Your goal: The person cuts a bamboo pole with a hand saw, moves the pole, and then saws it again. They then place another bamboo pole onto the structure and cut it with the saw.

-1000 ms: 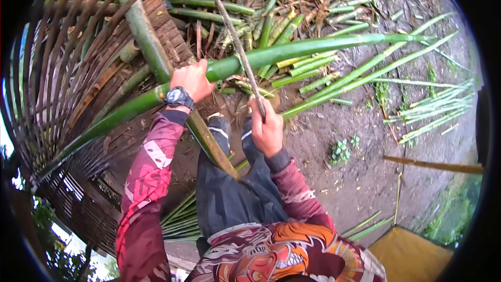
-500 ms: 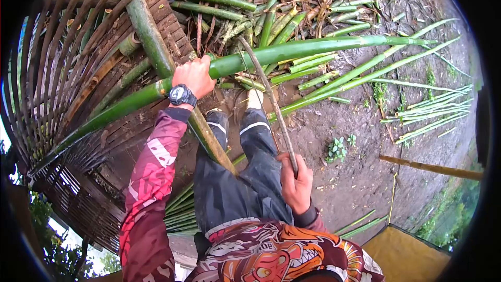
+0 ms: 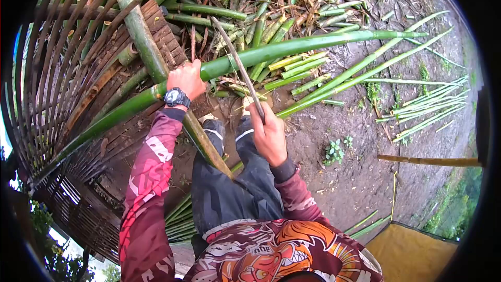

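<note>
A long green bamboo pole runs across the view over a slanting bamboo post. My left hand, with a watch on its wrist, is closed over the pole close to where the two cross. My right hand grips the lower end of a bow saw, whose frame is a curved stick with a thin blade strung beside it. The saw crosses the pole just right of my left hand, its far tip past the pole's upper edge. The right fingers are partly hidden behind the handle end.
Cut bamboo pieces are heaped beyond the pole. A rack of curved slats stands at left. Thin bamboo strips lie on the muddy ground at right, near a small leafy plant. A yellow sheet is at lower right.
My right hand has moved up and left toward the pole, pushing the bow saw farther across it. My left hand stays on the pole. The whole view has shifted slightly.
</note>
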### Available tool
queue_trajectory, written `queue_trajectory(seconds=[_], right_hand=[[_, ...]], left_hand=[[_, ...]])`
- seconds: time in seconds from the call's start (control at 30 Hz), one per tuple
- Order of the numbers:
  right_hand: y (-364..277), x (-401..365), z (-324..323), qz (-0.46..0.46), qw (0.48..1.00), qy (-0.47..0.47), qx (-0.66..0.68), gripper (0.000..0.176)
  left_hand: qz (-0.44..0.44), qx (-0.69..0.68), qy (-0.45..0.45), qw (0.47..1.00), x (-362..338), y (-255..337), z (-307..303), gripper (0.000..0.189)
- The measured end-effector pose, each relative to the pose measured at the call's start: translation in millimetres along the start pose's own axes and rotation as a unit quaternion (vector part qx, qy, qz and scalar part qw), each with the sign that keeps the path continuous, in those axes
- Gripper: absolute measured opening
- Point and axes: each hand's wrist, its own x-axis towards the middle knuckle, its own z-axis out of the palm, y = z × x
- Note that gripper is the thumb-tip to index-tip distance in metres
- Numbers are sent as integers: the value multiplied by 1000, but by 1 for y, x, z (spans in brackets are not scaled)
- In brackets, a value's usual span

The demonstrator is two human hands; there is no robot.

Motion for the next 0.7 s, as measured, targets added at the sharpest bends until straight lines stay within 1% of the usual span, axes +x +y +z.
queue_trajectory(seconds=[0.03, 0.1, 0.17, 0.23, 0.27, 0.3, 0.37, 0.43, 0.5, 0.53, 0.57, 0.63, 0.7], right_hand=[[1, -2, 1, 1, 1000, -5, 0, 17], [1, -8, 5, 31, 998, 8, 46, 17], [-6, -5, 7, 34, 999, 9, 40, 17], [0, -5, 7, 59, 997, 2, 54, 14], [5, -6, 9, 33, 998, 12, 50, 13], [17, -7, 12, 32, 998, 9, 48, 13], [49, -1, 23, -67, 996, 33, 40, 11], [48, 3, 22, -71, 995, 41, 57, 12], [39, 0, 13, 16, 999, -8, 48, 13], [19, -2, 6, -2, 1000, -2, 27, 14], [18, -11, 1, -2, 1000, 3, 28, 14], [18, -47, -20, 12, 1000, -1, 7, 15], [28, -83, -40, 68, 997, -37, -15, 16]], left_hand=[[-4, 0, -3, 1000, 0, 0, -1, 34], [-5, -8, -19, 1000, -3, 3, -4, 34], [-10, -17, -27, 999, -1, 1, -7, 35], [1, -35, -15, 999, -2, 1, -4, 36], [-13, -34, -38, 999, 0, 1, -3, 37], [-16, -35, -38, 999, -2, 2, -4, 37], [-12, -39, -46, 998, 1, 1, -9, 38], [-14, -34, -43, 998, 2, 1, -11, 39], [-19, -36, -45, 998, 1, 2, -10, 40], [-24, -42, -35, 998, 1, 2, -7, 42], [-19, -41, -34, 998, 1, 2, -7, 42], [-20, -37, -61, 997, 1, 4, -14, 42], [-14, -35, -46, 998, 1, 2, -12, 40]])
